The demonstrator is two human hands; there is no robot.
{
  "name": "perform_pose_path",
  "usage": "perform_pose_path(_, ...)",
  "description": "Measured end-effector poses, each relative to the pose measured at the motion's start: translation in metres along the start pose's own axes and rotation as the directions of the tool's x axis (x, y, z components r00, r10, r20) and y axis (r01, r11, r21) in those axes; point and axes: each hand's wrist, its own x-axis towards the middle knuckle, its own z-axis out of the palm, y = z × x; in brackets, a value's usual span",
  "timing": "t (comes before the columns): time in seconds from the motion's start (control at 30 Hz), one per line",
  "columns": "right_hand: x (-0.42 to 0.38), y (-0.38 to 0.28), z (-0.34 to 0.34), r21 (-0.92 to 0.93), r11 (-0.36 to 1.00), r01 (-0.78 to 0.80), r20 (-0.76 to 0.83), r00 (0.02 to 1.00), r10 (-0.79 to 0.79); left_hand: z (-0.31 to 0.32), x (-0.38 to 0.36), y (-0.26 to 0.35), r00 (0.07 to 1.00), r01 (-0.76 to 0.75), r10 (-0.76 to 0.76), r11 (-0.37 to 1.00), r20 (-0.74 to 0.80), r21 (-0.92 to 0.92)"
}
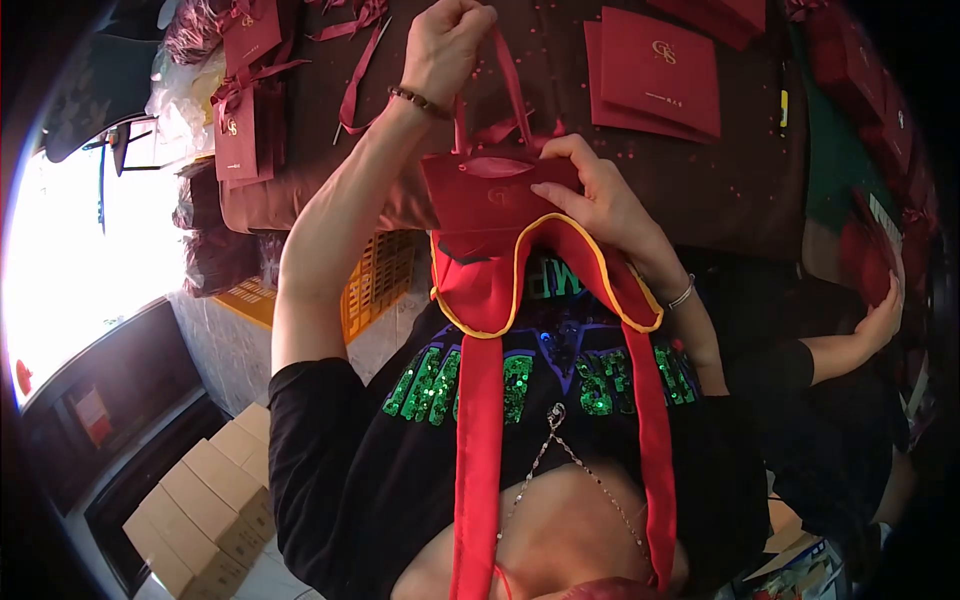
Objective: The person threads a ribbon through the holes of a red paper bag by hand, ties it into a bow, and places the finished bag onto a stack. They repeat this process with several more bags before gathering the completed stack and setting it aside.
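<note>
A dark red gift bag (470, 205) with a gold monogram lies in front of my chest, its mouth facing away from me. My right hand (598, 195) pinches the bag's right side between thumb and fingers. Above it, my left hand (450, 45) is closed around a dark red ribbon (512, 80) that runs down to the bag's mouth. Something pink and shiny shows in the bag's opening. I wear a red apron (480, 400) with yellow trim, its upper edge meeting the bag.
Flat red bags (655, 75) lie on the brown-covered table (740, 190), with loose ribbons (355, 85) at the far left. Finished-looking bags with bows (240, 130) stand left. A yellow crate (380, 280) and cardboard boxes (200, 500) sit below. A co-worker's hand (880, 315) is at right.
</note>
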Motion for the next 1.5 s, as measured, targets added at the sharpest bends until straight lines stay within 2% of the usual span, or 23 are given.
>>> perform_pose_path(0.07, 0.000, 0.003, 0.001, 0.012, 1.000, -0.006, -0.024, 1.000, 0.006, -0.002, 0.006, 0.004, 0.995, 0.016, -0.024, 0.997, 0.100, 0.075)
perform_pose_path(0.13, -0.001, 0.013, 0.001, 0.019, 1.000, -0.018, -0.040, 0.999, 0.018, -0.005, 0.003, 0.014, 0.995, 0.014, 0.002, 0.987, 0.097, -0.162)
perform_pose_path(0.17, -0.002, 0.023, 0.002, 0.102, 0.993, -0.065, -0.096, 0.993, 0.074, -0.012, 0.000, 0.019, 0.874, -0.187, 0.415, 0.766, 0.251, -0.614)
perform_pose_path(0.2, -0.001, 0.031, 0.004, 0.190, 0.976, -0.105, -0.146, 0.980, 0.133, -0.004, -0.019, 0.053, 0.997, 0.020, -0.051, 0.912, -0.066, -0.409)
perform_pose_path(0.27, 0.004, 0.040, 0.004, 0.178, 0.984, 0.020, -0.230, 0.973, 0.022, -0.029, -0.023, 0.017, 0.955, -0.260, 0.239, 0.960, -0.177, -0.105)
perform_pose_path(0.3, 0.006, 0.041, 0.004, 0.146, 0.980, 0.137, -0.315, 0.945, -0.085, -0.036, -0.031, 0.005, 0.955, -0.259, 0.240, 0.960, -0.172, -0.102)
perform_pose_path(0.33, 0.007, 0.033, 0.003, 0.147, 0.980, 0.136, -0.318, 0.944, -0.084, -0.040, -0.046, -0.002, 0.995, -0.072, 0.063, 0.991, -0.076, -0.117)
perform_pose_path(0.4, 0.007, 0.015, 0.000, 0.197, 0.974, -0.115, -0.290, 0.942, 0.170, -0.036, -0.073, -0.005, 0.978, 0.205, -0.202, 0.976, 0.055, -0.075)
perform_pose_path(0.47, 0.012, 0.022, 0.002, 0.228, 0.973, -0.037, -0.284, 0.953, 0.102, -0.024, -0.093, -0.012, 0.956, 0.264, -0.185, 0.880, 0.227, -0.394)
perform_pose_path(0.5, 0.015, 0.024, 0.003, 0.260, 0.964, 0.048, -0.285, 0.958, 0.029, -0.025, -0.095, -0.013, 0.958, 0.264, -0.189, 0.878, 0.218, -0.399)
perform_pose_path(0.63, 0.021, 0.022, -0.001, 0.135, 0.989, -0.053, -0.272, 0.958, 0.089, -0.027, -0.101, -0.021, 0.950, 0.229, -0.144, 0.923, 0.275, -0.308)
perform_pose_path(0.8, 0.023, 0.029, 0.008, 0.359, 0.932, -0.055, -0.277, 0.947, 0.163, -0.029, -0.110, -0.017, 0.971, 0.145, -0.100, 0.968, 0.217, -0.204)
perform_pose_path(0.87, 0.022, 0.023, 0.014, 0.335, 0.941, -0.040, -0.265, 0.955, 0.135, -0.032, -0.113, -0.015, 0.981, 0.120, -0.093, 0.981, 0.172, -0.151)
perform_pose_path(0.93, 0.024, 0.018, 0.018, 0.355, 0.935, -0.014, -0.344, 0.928, 0.145, -0.037, -0.119, -0.014, 0.974, 0.148, -0.082, 0.935, 0.210, -0.323)
perform_pose_path(0.97, 0.027, 0.020, 0.018, 0.390, 0.921, 0.002, -0.360, 0.921, 0.150, -0.047, -0.124, -0.010, 0.923, 0.327, -0.219, 0.878, 0.315, -0.350)
perform_pose_path(1.0, 0.028, 0.025, 0.016, 0.423, 0.906, 0.020, -0.381, 0.911, 0.157, -0.046, -0.131, -0.013, 0.945, 0.259, -0.097, 0.807, 0.313, -0.531)
perform_pose_path(1.13, 0.039, 0.011, 0.021, 0.551, 0.834, -0.019, -0.299, 0.929, 0.218, -0.065, -0.148, -0.007, 0.934, 0.250, -0.119, 0.892, 0.337, -0.376)
perform_pose_path(1.2, 0.040, -0.001, 0.025, 0.545, 0.837, -0.041, -0.230, 0.953, 0.197, -0.095, -0.154, 0.009, 0.970, 0.239, -0.225, 0.953, 0.097, -0.185)
perform_pose_path(1.27, 0.041, -0.005, 0.022, 0.484, 0.868, -0.109, -0.135, 0.971, 0.197, -0.143, -0.159, 0.017, 0.951, 0.154, -0.198, 0.970, -0.238, -0.190)
perform_pose_path(1.33, 0.040, 0.000, 0.022, 0.467, 0.881, -0.079, -0.187, 0.964, 0.186, -0.192, -0.159, 0.039, 0.927, 0.048, -0.039, 0.999, -0.374, 0.016)
perform_pose_path(1.43, 0.038, 0.017, 0.018, 0.453, 0.881, -0.134, -0.148, 0.963, 0.223, -0.241, -0.142, 0.027, 0.873, -0.046, 0.052, 0.999, -0.486, 0.023)
perform_pose_path(1.47, 0.037, 0.018, 0.018, 0.429, 0.891, -0.147, -0.152, 0.961, 0.232, -0.256, -0.129, 0.013, 0.842, -0.001, 0.242, 0.895, -0.482, 0.447)
perform_pose_path(1.5, 0.035, 0.019, 0.018, 0.404, 0.900, -0.162, -0.156, 0.958, 0.242, -0.265, -0.116, -0.001, 0.819, 0.067, 0.412, 0.621, -0.399, 0.781)
